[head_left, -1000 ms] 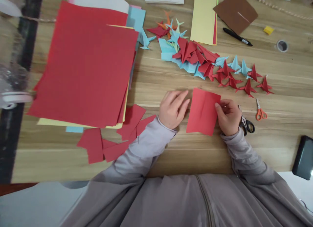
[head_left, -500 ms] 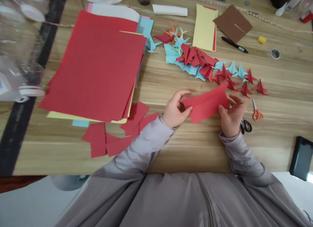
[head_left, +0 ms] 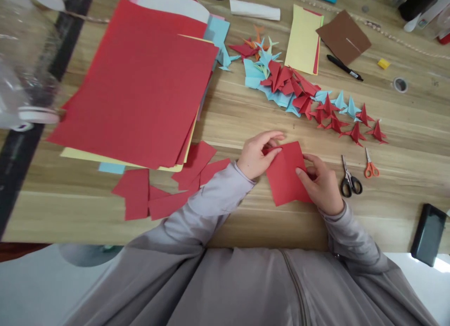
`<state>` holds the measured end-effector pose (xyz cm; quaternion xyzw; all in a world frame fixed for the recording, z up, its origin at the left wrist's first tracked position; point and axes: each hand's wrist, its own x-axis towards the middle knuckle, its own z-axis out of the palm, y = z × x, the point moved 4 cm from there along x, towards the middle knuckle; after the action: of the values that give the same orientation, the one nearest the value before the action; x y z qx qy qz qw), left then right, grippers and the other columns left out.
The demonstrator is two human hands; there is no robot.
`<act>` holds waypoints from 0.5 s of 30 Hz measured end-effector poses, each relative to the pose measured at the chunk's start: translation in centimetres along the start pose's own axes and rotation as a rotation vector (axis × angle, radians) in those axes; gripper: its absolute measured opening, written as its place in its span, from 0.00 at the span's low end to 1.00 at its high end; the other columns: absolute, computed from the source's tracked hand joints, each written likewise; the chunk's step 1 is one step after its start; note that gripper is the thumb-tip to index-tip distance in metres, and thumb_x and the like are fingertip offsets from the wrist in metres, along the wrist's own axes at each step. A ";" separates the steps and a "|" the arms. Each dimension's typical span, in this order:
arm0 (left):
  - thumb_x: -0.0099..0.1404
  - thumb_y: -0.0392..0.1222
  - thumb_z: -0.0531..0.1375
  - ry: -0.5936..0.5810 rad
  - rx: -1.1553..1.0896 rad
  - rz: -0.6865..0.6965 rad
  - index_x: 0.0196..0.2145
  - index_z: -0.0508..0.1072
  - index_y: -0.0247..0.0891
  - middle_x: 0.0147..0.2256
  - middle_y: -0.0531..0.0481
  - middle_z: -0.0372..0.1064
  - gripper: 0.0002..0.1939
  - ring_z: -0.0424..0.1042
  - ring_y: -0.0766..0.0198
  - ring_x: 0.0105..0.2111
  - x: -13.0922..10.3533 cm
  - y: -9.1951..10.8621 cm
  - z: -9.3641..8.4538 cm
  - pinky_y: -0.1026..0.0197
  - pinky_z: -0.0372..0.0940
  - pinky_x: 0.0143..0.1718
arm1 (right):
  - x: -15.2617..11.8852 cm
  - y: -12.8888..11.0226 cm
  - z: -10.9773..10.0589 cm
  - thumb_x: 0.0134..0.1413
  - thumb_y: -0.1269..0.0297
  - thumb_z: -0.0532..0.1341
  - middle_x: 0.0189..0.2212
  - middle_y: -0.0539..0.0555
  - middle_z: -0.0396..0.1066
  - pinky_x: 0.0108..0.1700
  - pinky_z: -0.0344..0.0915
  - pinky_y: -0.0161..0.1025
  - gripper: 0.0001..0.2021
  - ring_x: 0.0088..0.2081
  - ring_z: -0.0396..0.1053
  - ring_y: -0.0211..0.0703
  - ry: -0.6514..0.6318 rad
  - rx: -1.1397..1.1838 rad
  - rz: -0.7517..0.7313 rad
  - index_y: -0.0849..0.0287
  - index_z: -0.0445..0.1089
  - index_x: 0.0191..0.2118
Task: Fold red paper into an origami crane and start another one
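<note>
A red sheet of paper (head_left: 286, 174), roughly square, is held between both hands over the near part of the table. My left hand (head_left: 258, 153) pinches its upper left corner between thumb and fingers. On the right edge, my right hand (head_left: 323, 183) grips it with the thumb on top and the fingers behind. Beyond the hands lie several folded red paper cranes (head_left: 328, 106) and light blue ones (head_left: 339, 100), some heaped on light blue paper (head_left: 253, 75). Cut red paper pieces (head_left: 137, 192) lie left of my left forearm.
A large stack of red sheets (head_left: 140, 82) covers the left. Right of my right hand are black-handled scissors (head_left: 347, 180) and orange-handled scissors (head_left: 371, 166). Farther back lie yellow paper (head_left: 304, 40), brown paper (head_left: 344, 35), a black pen (head_left: 344, 67) and a tape roll (head_left: 400, 85). A black phone-like object (head_left: 428, 234) sits at the right edge.
The red paper has turned and come down nearer my body, now showing a squarer face. My right hand has moved down and left, uncovering the black scissors.
</note>
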<state>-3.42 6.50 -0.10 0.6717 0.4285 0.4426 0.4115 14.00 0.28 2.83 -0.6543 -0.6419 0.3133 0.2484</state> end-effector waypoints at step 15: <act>0.71 0.37 0.47 -0.224 0.864 0.418 0.38 0.74 0.36 0.38 0.44 0.72 0.15 0.68 0.59 0.40 -1.0 1.5 1.3 0.53 0.62 0.41 | 0.4 0.7 0.7 0.54 0.59 0.58 0.19 0.49 0.69 0.26 0.60 0.34 0.08 0.21 0.66 0.38 0.247 -0.268 -0.032 0.57 0.70 0.31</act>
<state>-2.09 4.93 0.69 0.8961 0.3819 0.2226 0.0412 14.00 0.60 1.82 -0.7045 -0.6530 0.1384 0.2410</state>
